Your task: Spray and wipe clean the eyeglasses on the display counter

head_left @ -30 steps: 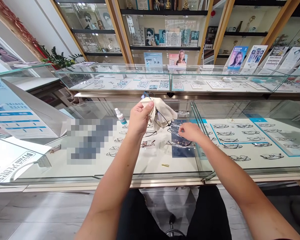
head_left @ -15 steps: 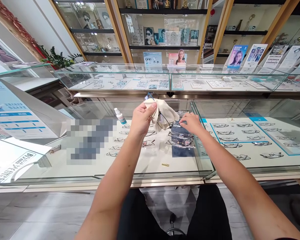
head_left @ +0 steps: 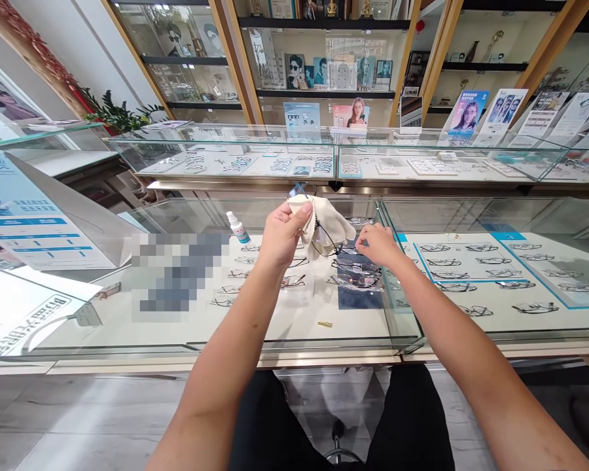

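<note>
My left hand [head_left: 285,230] pinches a cream cloth [head_left: 331,219] wrapped around one lens of a pair of dark-framed glasses [head_left: 320,243]. The other lens, bluish, shows above the thumb. From the frame a dark temple arm reaches right toward my right hand [head_left: 375,242]. The fingers of that hand are curled together at the arm's end; what they hold is too small to make out. A white spray bottle [head_left: 238,228] with a blue label stands on the glass counter, left of my left hand.
Rows of glasses [head_left: 357,281] lie inside the glass counter [head_left: 275,356] below my hands. A folded sign [head_left: 39,216] stands at the left. Another display case [head_left: 255,180] runs behind, with cards on top.
Both hands, with the cloth and glasses, appear slightly farther right in view. The whole scene has shifted a little too, and the grip looks the same.
</note>
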A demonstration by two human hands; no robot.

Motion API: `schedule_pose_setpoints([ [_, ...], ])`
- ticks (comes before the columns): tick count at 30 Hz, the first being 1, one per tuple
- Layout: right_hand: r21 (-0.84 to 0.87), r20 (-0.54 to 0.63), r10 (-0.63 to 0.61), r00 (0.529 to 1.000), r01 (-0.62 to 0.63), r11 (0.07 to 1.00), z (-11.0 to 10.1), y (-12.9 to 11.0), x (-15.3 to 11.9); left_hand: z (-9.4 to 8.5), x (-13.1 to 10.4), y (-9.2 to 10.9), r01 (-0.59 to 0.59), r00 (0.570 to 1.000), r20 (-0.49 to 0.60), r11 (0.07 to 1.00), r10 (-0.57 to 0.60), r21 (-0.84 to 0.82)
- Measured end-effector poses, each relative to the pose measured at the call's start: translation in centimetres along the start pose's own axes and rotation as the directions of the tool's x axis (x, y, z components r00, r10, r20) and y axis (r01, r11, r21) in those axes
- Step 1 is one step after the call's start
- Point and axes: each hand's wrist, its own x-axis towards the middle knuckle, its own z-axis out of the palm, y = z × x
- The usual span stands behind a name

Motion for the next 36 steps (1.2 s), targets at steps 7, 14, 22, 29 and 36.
schedule_pose_setpoints([
  [7, 0.045, 0.014, -0.01, 1.0, 0.009, 0.999, -0.3, 0.0, -0.1, 0.3, -0.3, 0.2, 0.015, 0.999, 0.028, 1.0, -0.015, 0.008],
  [14, 0.394, -0.656, -0.008, 0.755, 0.352, 0.849, -3.8, -3.5, -3.5, 1.2, -1.4, 0.1, -0.003, 0.999, 0.053, 0.998, 0.0, 0.056],
  [22, 0.483, -0.503, -0.16, 0.849, 0.43, 0.763, -4.0, -8.0, -4.5, 1.7, -2.1, -0.1, 0.003, 0.998, 0.058, 0.998, -0.006, 0.057],
  [29, 0.653, -0.443, -0.126, 0.888, 0.416, 0.633, -4.2, -7.9, -2.9, 1.7, -1.6, -0.7, -0.032, 0.998, 0.046, 0.999, 0.031, 0.024],
  [36, 0.818, -0.346, -0.082, 0.935, 0.343, 0.462, -3.7, -7.6, -1.9, 1.8, -1.5, -1.7, -0.002, 0.993, 0.114, 0.998, 0.009, -0.06],
])
